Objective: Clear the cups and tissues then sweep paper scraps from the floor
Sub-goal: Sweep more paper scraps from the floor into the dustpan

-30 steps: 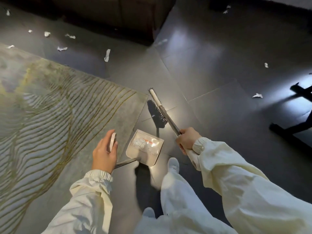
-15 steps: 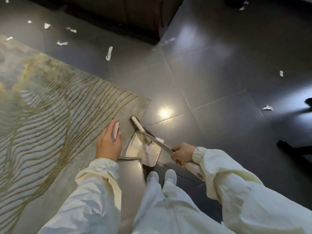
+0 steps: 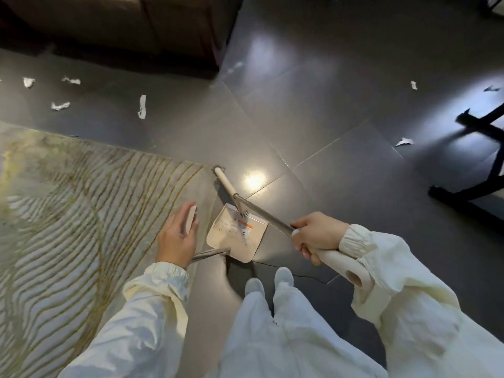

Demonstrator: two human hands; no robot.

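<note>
A dark tiled floor [image 3: 327, 91] spreads out beneath you, with a pale ribbed rug [image 3: 68, 200] under and beyond your left fingers and dark furniture [image 3: 122, 23] far ahead of them. Your left hand [image 3: 177, 238] grasps the white grip of the dustpan [image 3: 231, 241], whose pan sits on the tiles just to the right of those fingers, at the rug's corner. Your right hand [image 3: 316, 236] is clenched round the handle of the broom [image 3: 226, 184]. Its head lies ahead of your right fingers and to their left, over the pan's mouth. The pan holds some pale bits (an orange mark among them may be a label, I cannot tell).

So the sweeping looks under way but far from finished. Paper scraps [image 3: 60, 105] lie well ahead of your left fingers along the rug's far edge, a long strip [image 3: 140, 106] among them. A torn scrap [image 3: 404, 142] lies well beyond your right fingers, near a black frame [image 3: 477, 126]. No cups or tissues show here, so you cannot judge that part from this view.
</note>
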